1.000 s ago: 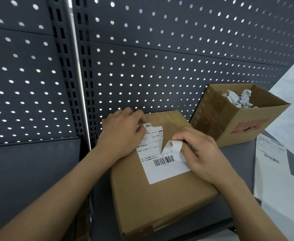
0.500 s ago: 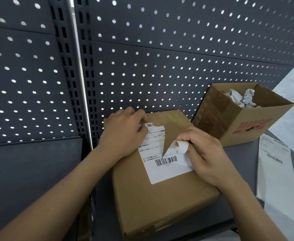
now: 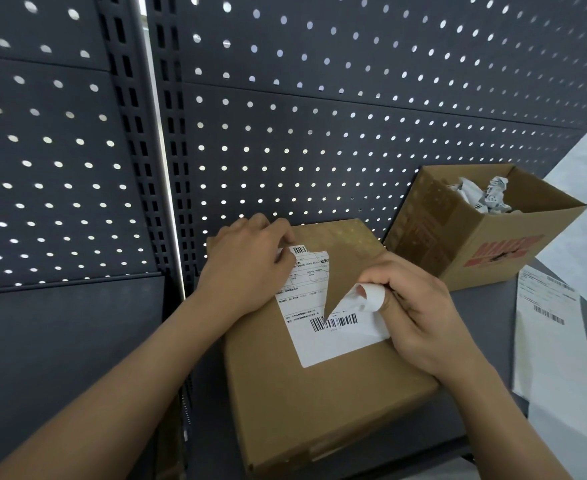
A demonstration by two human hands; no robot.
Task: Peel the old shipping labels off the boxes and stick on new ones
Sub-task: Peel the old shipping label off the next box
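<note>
The old label (image 3: 320,336) sits on top of the closed box (image 3: 320,410) in the middle of the shelf (image 3: 475,306), and it is only partly off. A wedge of bare cardboard shows where its far right part has lifted, while the barcode strip and the left half are stuck down. I have the right grip (image 3: 420,317) holding that lifted flap, which curls white over one fingertip. The left grip (image 3: 250,268) lies on the box's far left corner with bent fingers over the label's corner; I cannot tell whether it pinches the paper or just pins it.

I judge this box at early peel: most of the label has yet to come away, and it may tear further. To the right, the open box (image 3: 514,251) holds crumpled labels (image 3: 482,197), so I take some peeling as done. The sheet of new labels (image 3: 548,327) waits at the near right, not yet applied here.
</note>
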